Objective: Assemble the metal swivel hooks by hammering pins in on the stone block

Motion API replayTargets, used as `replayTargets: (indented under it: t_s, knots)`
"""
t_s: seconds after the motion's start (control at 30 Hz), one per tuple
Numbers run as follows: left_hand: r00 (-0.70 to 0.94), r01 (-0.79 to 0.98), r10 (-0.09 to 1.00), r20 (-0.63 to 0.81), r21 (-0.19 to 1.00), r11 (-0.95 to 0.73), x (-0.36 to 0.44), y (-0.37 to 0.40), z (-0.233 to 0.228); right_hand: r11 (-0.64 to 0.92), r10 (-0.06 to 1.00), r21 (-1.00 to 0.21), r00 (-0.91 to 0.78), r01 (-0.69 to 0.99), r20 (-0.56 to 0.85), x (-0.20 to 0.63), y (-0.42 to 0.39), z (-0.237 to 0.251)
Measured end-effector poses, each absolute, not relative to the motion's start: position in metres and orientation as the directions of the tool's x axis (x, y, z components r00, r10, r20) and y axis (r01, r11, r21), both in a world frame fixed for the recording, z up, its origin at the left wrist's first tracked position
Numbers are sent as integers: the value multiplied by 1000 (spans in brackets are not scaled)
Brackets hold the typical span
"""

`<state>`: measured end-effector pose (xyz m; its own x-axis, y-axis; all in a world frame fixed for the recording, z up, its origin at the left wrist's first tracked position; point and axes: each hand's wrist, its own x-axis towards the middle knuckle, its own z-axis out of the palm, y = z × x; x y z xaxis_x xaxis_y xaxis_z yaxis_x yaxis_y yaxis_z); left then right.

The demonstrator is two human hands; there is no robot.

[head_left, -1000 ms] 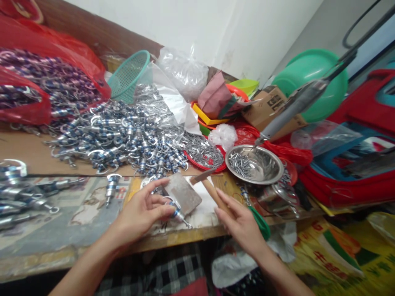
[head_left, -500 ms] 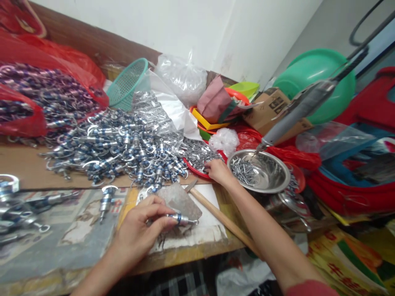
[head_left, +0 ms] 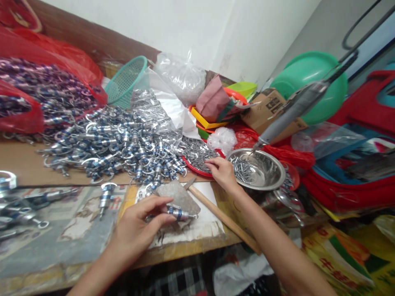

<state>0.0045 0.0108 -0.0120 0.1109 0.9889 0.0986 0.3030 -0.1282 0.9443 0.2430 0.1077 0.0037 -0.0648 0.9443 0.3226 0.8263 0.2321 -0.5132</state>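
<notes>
Head view, left hand (head_left: 140, 226): a blue-banded metal swivel fitting (head_left: 178, 213) is pinched at the fingertips over the flat stone (head_left: 179, 196).
Head view, right hand (head_left: 222, 172): fingers are curled into the red tray of small metal parts (head_left: 197, 154); a grasp cannot be told.
Technique: one part is best picked singly, the fitting kept steady.

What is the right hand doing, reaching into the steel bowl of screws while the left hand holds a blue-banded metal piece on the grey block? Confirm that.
Not quite. In the head view the right hand reaches into the red tray of small metal bits, beside the steel bowl, not in it. The left hand does hold a blue-banded metal piece on the grey block.
</notes>
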Motion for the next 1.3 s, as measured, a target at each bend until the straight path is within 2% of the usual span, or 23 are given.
replayTargets:
  t_s: [0.13,0.2,0.27,0.43,0.6,0.73,0.9,1.0,1.07,1.17,1.23,1.3]
  knots:
    - [82,253,991,101,960,-119,7,9,-14,280,955,-688,-119,670,273,200,56,12]
    - [79,240,990,113,962,-129,8,8,-14,289,957,-818,-150,497,247,182,32,14]
    - [74,240,989,126,961,-140,8,8,-13,298,952,-882,-174,364,251,171,16,15]
    - [88,291,983,162,940,-181,7,9,-12,287,951,-923,-194,255,242,164,7,11]
    - [179,259,965,189,938,-232,6,7,-12,294,948,-926,-191,235,253,167,7,7]
    - [175,217,974,140,960,-177,3,4,-10,474,878,-822,-232,314,418,171,2,1]
    - [146,218,983,114,965,-144,1,5,-2,786,609,-438,-424,436,670,186,-3,-12]
    - [207,306,969,136,932,-196,2,5,2,874,448,-230,-527,428,722,194,-3,-13]
    - [252,364,948,194,889,-278,2,5,3,898,388,-155,-574,412,721,196,-2,-10]
    - [296,399,900,319,815,-420,0,5,3,899,385,-153,-575,410,722,197,-1,-4]
    - [309,385,881,359,800,-461,-1,5,4,882,432,-213,-538,421,724,196,-2,-3]
    - [312,347,894,321,838,-422,-2,4,7,853,502,-317,-487,415,715,193,-4,-2]
